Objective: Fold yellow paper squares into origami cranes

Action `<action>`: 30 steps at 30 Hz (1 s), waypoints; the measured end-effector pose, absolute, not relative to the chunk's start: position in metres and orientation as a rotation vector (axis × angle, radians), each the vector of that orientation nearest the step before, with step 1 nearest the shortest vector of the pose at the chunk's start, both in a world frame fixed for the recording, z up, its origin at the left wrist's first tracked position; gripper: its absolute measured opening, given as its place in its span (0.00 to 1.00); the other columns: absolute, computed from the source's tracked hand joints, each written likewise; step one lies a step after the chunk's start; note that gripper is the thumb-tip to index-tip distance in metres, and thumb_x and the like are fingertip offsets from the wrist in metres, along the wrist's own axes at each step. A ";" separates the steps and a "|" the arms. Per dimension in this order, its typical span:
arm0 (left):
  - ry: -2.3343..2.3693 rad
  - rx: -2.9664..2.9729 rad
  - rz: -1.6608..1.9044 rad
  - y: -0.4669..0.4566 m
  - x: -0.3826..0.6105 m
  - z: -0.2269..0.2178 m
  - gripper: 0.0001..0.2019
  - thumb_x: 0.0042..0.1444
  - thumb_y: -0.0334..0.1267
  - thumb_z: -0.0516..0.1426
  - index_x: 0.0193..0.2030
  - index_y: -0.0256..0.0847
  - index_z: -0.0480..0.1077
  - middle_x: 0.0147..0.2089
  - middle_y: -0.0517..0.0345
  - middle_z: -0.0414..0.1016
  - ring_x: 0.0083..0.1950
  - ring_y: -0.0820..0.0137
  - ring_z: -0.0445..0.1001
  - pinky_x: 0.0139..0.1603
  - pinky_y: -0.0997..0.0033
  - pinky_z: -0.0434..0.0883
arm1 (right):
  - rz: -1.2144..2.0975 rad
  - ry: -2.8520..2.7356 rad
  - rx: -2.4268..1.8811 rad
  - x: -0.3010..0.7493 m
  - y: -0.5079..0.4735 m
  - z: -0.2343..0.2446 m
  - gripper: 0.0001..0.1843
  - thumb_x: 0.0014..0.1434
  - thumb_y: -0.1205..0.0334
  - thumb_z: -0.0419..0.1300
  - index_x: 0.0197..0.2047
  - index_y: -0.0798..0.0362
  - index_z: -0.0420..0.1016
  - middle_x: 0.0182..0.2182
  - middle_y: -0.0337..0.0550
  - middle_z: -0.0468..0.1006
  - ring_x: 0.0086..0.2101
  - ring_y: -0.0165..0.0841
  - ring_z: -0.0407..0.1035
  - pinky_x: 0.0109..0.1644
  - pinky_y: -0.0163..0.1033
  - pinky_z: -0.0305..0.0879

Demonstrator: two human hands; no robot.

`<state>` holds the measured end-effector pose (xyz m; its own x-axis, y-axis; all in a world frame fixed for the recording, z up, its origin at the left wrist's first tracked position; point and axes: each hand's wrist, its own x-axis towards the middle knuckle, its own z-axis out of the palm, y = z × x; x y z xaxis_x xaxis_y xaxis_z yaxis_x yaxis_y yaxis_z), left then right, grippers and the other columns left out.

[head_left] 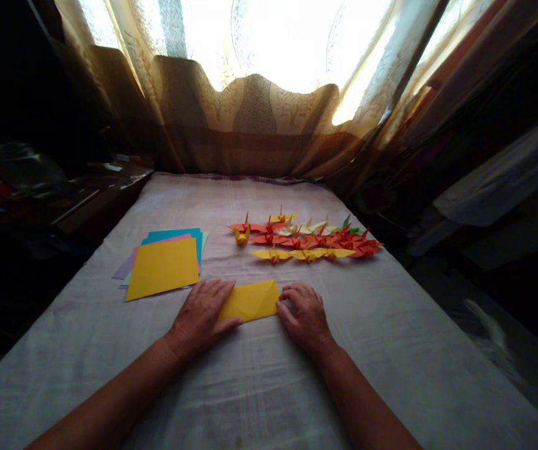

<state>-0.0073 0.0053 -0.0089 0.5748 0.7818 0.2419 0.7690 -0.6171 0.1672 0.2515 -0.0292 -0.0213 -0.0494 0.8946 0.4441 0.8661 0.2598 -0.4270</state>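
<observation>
A folded sheet of yellow origami paper (251,301) lies in front of me on the cloth, a wide strip with crease lines. My left hand (202,312) rests flat over its left end, fingers stretched along the top edge and the thumb apart at the bottom edge. At the other end, my right hand (307,315) is closed, thumb and fingertips pinching the right edge. Left of the folded sheet is a loose stack of coloured square papers, with a yellow sheet (166,269) on top and a blue sheet (175,235) showing behind it.
Several folded paper cranes stand in rows beyond my hands, including a yellow crane (274,255), a red crane (246,226) and a green one (346,223). A pale checked cloth (250,387) covers the table. Behind it hangs a curtain (259,112) before a bright window.
</observation>
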 end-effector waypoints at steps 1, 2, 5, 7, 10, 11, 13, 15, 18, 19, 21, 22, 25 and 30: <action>1.352 2.740 0.470 0.004 -0.008 -0.011 0.33 0.60 0.58 0.55 0.64 0.38 0.64 0.61 0.42 0.72 0.61 0.52 0.70 0.66 0.46 0.61 | 0.054 -1.895 -1.587 0.252 -0.029 -0.023 0.05 0.57 0.64 0.59 0.38 0.50 0.75 0.42 0.46 0.79 0.48 0.40 0.69 0.53 0.46 0.61; 1.353 2.731 0.493 0.003 -0.008 -0.012 0.32 0.60 0.57 0.56 0.64 0.38 0.64 0.60 0.42 0.73 0.61 0.52 0.70 0.66 0.46 0.61 | 0.050 -1.893 -1.578 0.253 -0.028 -0.024 0.07 0.57 0.64 0.59 0.40 0.50 0.75 0.43 0.47 0.79 0.48 0.41 0.69 0.54 0.46 0.61; 1.350 2.717 0.590 -0.001 -0.008 -0.012 0.31 0.59 0.55 0.57 0.63 0.38 0.64 0.59 0.43 0.73 0.60 0.52 0.69 0.66 0.47 0.62 | -0.001 -1.908 -1.536 0.253 -0.028 -0.024 0.13 0.58 0.64 0.58 0.48 0.50 0.74 0.48 0.49 0.78 0.51 0.41 0.68 0.57 0.48 0.61; 1.330 2.724 0.638 -0.003 -0.007 -0.011 0.31 0.59 0.53 0.58 0.64 0.38 0.64 0.59 0.43 0.72 0.60 0.52 0.69 0.64 0.48 0.64 | -0.077 -1.932 -1.496 0.250 -0.028 -0.019 0.18 0.59 0.64 0.57 0.53 0.51 0.73 0.52 0.50 0.76 0.54 0.42 0.66 0.58 0.50 0.60; 1.306 2.760 0.688 -0.005 -0.004 -0.009 0.29 0.61 0.52 0.57 0.64 0.39 0.64 0.58 0.43 0.73 0.58 0.53 0.70 0.61 0.51 0.68 | -0.184 -1.979 -1.448 0.239 -0.031 -0.008 0.19 0.61 0.63 0.56 0.56 0.51 0.72 0.55 0.50 0.75 0.55 0.43 0.66 0.57 0.49 0.61; 1.292 2.784 0.708 -0.006 -0.003 -0.008 0.27 0.62 0.51 0.56 0.64 0.39 0.64 0.57 0.44 0.73 0.57 0.53 0.71 0.60 0.51 0.69 | -0.205 -1.996 -1.434 0.235 -0.031 -0.005 0.18 0.62 0.63 0.56 0.55 0.51 0.73 0.55 0.50 0.75 0.53 0.43 0.67 0.56 0.48 0.63; 1.229 2.853 0.755 -0.008 -0.001 -0.006 0.23 0.65 0.46 0.54 0.63 0.40 0.66 0.53 0.45 0.75 0.55 0.55 0.72 0.58 0.52 0.69 | -0.193 -2.043 -1.406 0.225 -0.032 0.001 0.19 0.63 0.65 0.54 0.56 0.50 0.73 0.55 0.49 0.76 0.51 0.41 0.70 0.55 0.46 0.66; 1.125 2.924 0.811 -0.009 0.001 -0.004 0.18 0.67 0.39 0.51 0.61 0.40 0.68 0.49 0.47 0.78 0.50 0.59 0.75 0.55 0.55 0.71 | -0.147 -2.089 -1.364 0.215 -0.032 0.002 0.20 0.64 0.67 0.53 0.58 0.50 0.72 0.55 0.50 0.76 0.50 0.39 0.72 0.53 0.44 0.68; 0.997 2.961 0.886 -0.010 0.003 -0.004 0.17 0.69 0.33 0.46 0.58 0.41 0.70 0.43 0.52 0.79 0.43 0.65 0.77 0.49 0.62 0.73 | -0.076 -2.139 -1.307 0.207 -0.029 -0.002 0.22 0.63 0.70 0.51 0.59 0.50 0.71 0.53 0.50 0.77 0.48 0.36 0.74 0.50 0.39 0.71; 0.967 2.948 0.915 -0.011 0.003 -0.004 0.17 0.69 0.32 0.45 0.58 0.41 0.70 0.42 0.53 0.80 0.42 0.66 0.77 0.47 0.64 0.74 | -0.061 -2.152 -1.299 0.206 -0.028 -0.004 0.21 0.63 0.71 0.51 0.57 0.50 0.73 0.50 0.50 0.79 0.45 0.36 0.75 0.48 0.38 0.71; 0.926 2.887 0.972 -0.010 0.000 -0.003 0.17 0.70 0.34 0.45 0.60 0.43 0.68 0.44 0.54 0.80 0.43 0.67 0.78 0.47 0.66 0.74 | -0.028 -2.182 -1.302 0.207 -0.027 -0.005 0.16 0.62 0.71 0.53 0.49 0.49 0.77 0.41 0.47 0.80 0.39 0.34 0.75 0.42 0.35 0.72; 0.917 2.848 0.992 -0.009 -0.003 -0.002 0.18 0.70 0.38 0.47 0.63 0.43 0.65 0.46 0.52 0.80 0.45 0.66 0.78 0.48 0.66 0.74 | -0.011 -2.184 -1.299 0.210 -0.027 -0.004 0.14 0.61 0.71 0.54 0.45 0.49 0.78 0.37 0.45 0.80 0.36 0.33 0.74 0.40 0.34 0.71; 0.899 2.812 0.963 -0.003 -0.014 0.001 0.35 0.64 0.56 0.53 0.71 0.39 0.52 0.57 0.42 0.75 0.57 0.58 0.73 0.59 0.59 0.70 | 0.046 -2.076 -1.231 0.220 -0.028 0.003 0.14 0.58 0.72 0.53 0.41 0.49 0.77 0.36 0.44 0.78 0.37 0.33 0.73 0.41 0.35 0.71; 0.907 2.995 0.742 0.009 -0.031 0.001 0.40 0.59 0.59 0.57 0.73 0.43 0.50 0.70 0.40 0.60 0.71 0.51 0.58 0.71 0.46 0.50 | 0.205 -1.808 -1.132 0.235 -0.033 0.013 0.07 0.58 0.66 0.56 0.40 0.49 0.71 0.42 0.48 0.76 0.44 0.37 0.73 0.49 0.40 0.70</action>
<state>-0.0308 0.0091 0.0014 0.7348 0.5073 0.4503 0.5418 -0.8383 0.0603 0.2354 -0.0329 0.0127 -0.1115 0.7673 0.6316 0.6068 0.5559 -0.5682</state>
